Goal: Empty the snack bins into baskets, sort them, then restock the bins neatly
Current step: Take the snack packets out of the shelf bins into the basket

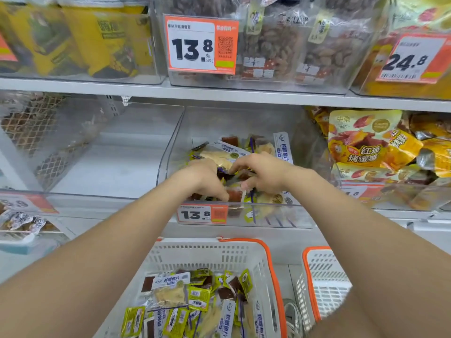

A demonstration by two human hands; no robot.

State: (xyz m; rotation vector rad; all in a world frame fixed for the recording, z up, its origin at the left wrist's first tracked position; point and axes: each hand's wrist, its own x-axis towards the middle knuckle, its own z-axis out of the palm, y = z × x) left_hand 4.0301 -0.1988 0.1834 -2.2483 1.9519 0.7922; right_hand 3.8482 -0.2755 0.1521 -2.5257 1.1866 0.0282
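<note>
A clear plastic snack bin on the middle shelf holds small snack packets, some pale fish slices, some dark. Both my hands reach into it from the front. My left hand has its fingers curled down round packets near the bin's front. Beside it, my right hand curls its fingers over the same pile, thumb against a reddish packet. Below the shelf stands a white basket with an orange rim; in it lie several green, dark and white snack packets.
A second white basket with an orange rim stands at the lower right. Left of my bin is a clear bin with nothing showing inside. To the right is a bin of orange sweet-potato packs. Full bins line the shelf above.
</note>
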